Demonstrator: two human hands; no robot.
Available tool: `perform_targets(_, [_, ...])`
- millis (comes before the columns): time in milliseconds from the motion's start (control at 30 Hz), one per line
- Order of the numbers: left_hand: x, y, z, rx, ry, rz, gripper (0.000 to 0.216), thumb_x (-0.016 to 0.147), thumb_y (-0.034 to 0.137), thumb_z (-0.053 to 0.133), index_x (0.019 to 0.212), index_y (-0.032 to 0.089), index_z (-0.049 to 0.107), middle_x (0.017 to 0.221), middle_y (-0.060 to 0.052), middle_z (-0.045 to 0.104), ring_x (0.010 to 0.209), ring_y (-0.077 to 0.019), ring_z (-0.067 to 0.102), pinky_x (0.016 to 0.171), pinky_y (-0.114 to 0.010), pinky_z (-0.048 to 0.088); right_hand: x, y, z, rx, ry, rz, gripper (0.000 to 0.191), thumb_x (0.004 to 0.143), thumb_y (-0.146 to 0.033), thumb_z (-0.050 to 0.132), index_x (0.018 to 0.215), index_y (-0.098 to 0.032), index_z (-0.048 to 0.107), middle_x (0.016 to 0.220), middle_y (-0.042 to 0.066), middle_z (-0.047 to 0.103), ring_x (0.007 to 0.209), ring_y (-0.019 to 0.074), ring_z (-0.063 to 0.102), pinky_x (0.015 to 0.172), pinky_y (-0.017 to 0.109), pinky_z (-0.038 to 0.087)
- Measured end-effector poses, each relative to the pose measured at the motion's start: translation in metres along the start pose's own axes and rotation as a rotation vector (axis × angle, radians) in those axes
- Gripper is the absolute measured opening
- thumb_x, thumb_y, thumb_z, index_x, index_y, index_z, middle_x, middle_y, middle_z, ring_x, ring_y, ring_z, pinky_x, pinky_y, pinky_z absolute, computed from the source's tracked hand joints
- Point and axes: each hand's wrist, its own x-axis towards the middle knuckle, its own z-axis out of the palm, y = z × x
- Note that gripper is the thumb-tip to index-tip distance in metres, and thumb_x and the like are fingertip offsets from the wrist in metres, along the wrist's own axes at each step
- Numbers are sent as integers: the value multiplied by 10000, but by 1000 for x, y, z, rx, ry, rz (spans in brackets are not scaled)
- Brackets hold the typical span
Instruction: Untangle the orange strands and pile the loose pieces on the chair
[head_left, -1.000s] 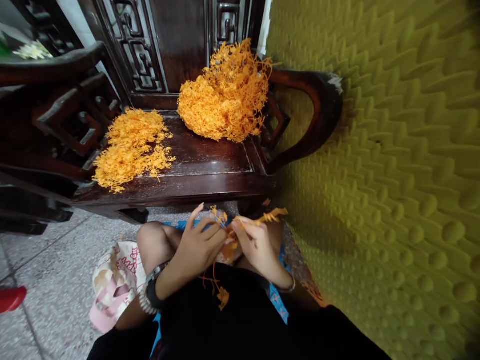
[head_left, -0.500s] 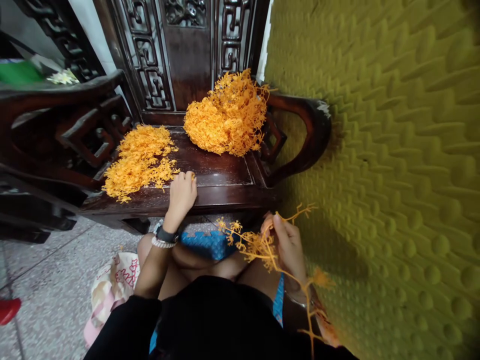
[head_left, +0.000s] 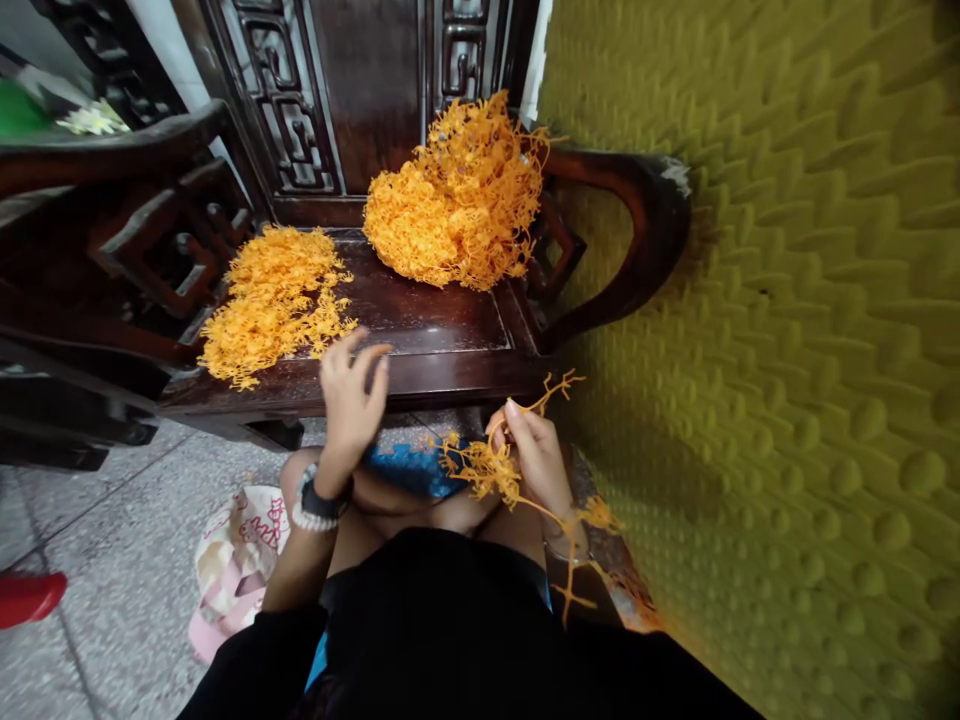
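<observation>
My right hand (head_left: 529,450) grips an orange plastic branch (head_left: 487,470) with many small twigs, held above my lap. A long stem of it trails down past my wrist. My left hand (head_left: 349,392) hovers empty, fingers spread, at the front edge of the dark wooden chair seat (head_left: 427,330), just right of a flat pile of small orange pieces (head_left: 271,300). A taller heap of tangled orange branches (head_left: 461,195) sits at the back right of the seat.
A yellow-green foam wall (head_left: 787,330) with raised bumps runs close along my right. The chair's curved armrest (head_left: 637,230) stands beside it. A pink and white slipper (head_left: 236,560) lies on the speckled floor at my left, a red object (head_left: 26,597) at the far left.
My left hand left the branch, reached to the seat by the flat pile, and has now lifted off with fingers spread. My right hand kept the branch.
</observation>
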Motion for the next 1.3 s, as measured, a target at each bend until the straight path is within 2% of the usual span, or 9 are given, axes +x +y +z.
perform_targets(100, [-27,45,1,-429,-305,122,256,953,344,447,1106,215,607,1187,-77,640,1154,-226,548,1038,-401,390,3,-3,6,-47,-65,-36,498,910,-565,466,602,-184,556,551,-5,491,525,123,457,551,268,369])
perform_targets(200, [-47,68,8,-649,-542,48,271,915,389,525,1114,208,559,1103,-72,647,1055,-221,584,950,-351,438,3,-3,9,-102,-114,-71,505,899,-578,472,583,-186,510,561,-8,474,536,118,427,551,265,359])
perform_targets(333, [-63,66,22,-856,-667,-185,220,915,395,520,1017,201,529,817,-5,593,763,-158,575,724,-269,466,3,0,8,-214,-182,-94,474,901,-536,497,589,-179,514,557,-13,466,539,113,409,532,259,325])
perform_targets(433, [-74,59,31,-950,-719,-250,225,897,363,535,1048,198,554,919,-31,619,856,-178,586,790,-294,474,7,5,8,-253,-277,-59,503,891,-524,517,530,-174,494,505,-24,445,499,97,385,508,251,297])
perform_targets(633, [-83,60,46,-1102,-638,-405,242,835,402,614,946,189,588,910,-42,621,894,-189,580,841,-319,472,26,21,12,6,-381,151,552,869,-601,495,499,-191,476,396,-63,367,390,76,315,447,235,278])
perform_targets(767, [-86,60,47,-1109,-530,-579,357,774,494,678,812,188,498,734,20,534,674,-118,522,671,-246,452,21,22,0,72,-443,122,430,848,-595,543,796,-174,609,591,-47,506,518,87,432,542,228,375])
perform_targets(933, [-91,62,44,-1146,-409,-737,452,702,524,732,715,195,423,628,68,446,551,-75,441,567,-213,393,9,19,-20,-68,-567,12,498,731,-481,749,1104,-201,574,886,7,589,787,141,553,708,259,447])
perform_targets(1133, [-99,66,50,-1277,-424,-903,392,677,460,759,732,173,497,627,53,505,556,-73,460,564,-208,377,12,19,-19,-293,-610,-194,240,889,-418,594,932,-182,598,867,19,570,771,139,516,708,262,423])
perform_targets(1300, [-102,63,48,-1320,-439,-970,309,749,447,688,790,183,532,728,9,589,652,-124,557,650,-258,447,13,22,-14,-282,-567,-99,273,917,-436,533,810,-185,534,660,-38,492,615,108,444,579,232,354])
